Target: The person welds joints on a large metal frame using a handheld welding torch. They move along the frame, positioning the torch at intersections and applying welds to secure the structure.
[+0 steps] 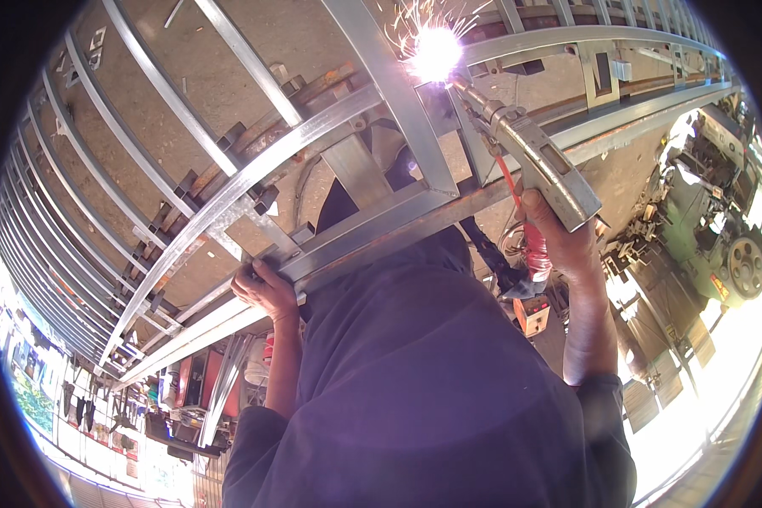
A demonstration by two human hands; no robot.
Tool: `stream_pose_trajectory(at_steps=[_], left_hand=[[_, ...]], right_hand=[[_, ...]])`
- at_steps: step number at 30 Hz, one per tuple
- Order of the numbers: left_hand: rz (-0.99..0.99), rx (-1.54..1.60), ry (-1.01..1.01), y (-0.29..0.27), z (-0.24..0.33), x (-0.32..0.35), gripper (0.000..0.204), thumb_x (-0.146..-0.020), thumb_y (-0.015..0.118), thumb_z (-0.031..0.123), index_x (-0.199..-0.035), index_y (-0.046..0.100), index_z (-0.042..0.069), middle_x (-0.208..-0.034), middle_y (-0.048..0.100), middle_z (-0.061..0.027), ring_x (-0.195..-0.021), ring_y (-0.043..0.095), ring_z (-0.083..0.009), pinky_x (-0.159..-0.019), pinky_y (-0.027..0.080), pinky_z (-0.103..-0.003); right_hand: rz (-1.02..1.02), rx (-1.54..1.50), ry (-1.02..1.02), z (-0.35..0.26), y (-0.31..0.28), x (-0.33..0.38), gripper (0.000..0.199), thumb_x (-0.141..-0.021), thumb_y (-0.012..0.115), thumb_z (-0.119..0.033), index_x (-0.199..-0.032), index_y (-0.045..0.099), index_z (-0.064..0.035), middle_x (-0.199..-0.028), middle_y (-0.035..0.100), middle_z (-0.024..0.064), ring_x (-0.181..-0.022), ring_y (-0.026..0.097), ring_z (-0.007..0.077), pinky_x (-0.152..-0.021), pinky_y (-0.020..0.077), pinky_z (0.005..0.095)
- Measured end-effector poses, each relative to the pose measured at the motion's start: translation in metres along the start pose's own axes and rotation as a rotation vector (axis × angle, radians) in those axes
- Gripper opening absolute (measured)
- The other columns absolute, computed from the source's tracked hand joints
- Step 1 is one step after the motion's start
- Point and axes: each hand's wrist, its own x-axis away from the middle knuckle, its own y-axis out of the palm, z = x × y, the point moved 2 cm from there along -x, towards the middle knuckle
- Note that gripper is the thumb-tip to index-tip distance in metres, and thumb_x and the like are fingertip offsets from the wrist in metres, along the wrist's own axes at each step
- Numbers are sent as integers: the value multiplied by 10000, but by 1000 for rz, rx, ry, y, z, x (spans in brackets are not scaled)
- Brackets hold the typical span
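Observation:
My right hand (563, 245) grips the handle of a grey welding torch (538, 161) with a red trigger or hose below it. The torch tip touches a joint of a large silver metal frame (254, 169), where a bright arc (436, 51) throws sparks. My left hand (267, 288) rests on the frame's lower rail (356, 233), fingers curled over its edge. A dark cloth hood or garment (423, 372) fills the lower middle and hides part of the frame's underside.
The frame's many parallel bars curve away to the left and top right. A concrete floor (220, 85) lies beneath. Red equipment (199, 381) stands lower left. A green machine with a wheel (732, 254) and stacked metal pieces (643, 245) are at right.

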Motion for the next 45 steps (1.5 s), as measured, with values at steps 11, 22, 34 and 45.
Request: stream_pose_trajectory(at_steps=[11,22,34,45], left_hand=[[4,-2,22,-1,2,-1,326,-1047,562,341,-1061,533,16,-1035,571,-187,-1013,500,-368,-932,364,-532],[8,3,17,-2,3,-1,332,-1049,560,349,-1063,544,18,-1031,574,-181,-1000,506,-362,-922,371,-524],[1,3,41,-3,1,-3,336,-1056,555,348,-1058,541,12,-1015,576,-176,-990,512,-364,-912,376,-528],[13,44,-21,-4,5,-2,360,-1049,579,326,-1134,572,-24,-1088,572,-196,-1076,518,-400,-981,383,-544]], right_hand=[[5,-15,24,3,0,5,352,-1006,737,-302,-1169,661,1,-882,687,28,-750,654,99,-662,533,274],[7,23,15,-1,0,10,400,-998,746,-344,-1166,658,8,-861,687,34,-754,661,107,-662,535,285],[-13,56,31,2,-1,15,324,-1008,734,-286,-1130,675,9,-825,699,41,-757,676,111,-666,538,291],[64,-101,-146,8,-9,38,317,-990,762,-206,-1201,684,18,-894,716,42,-798,673,118,-691,538,290]])
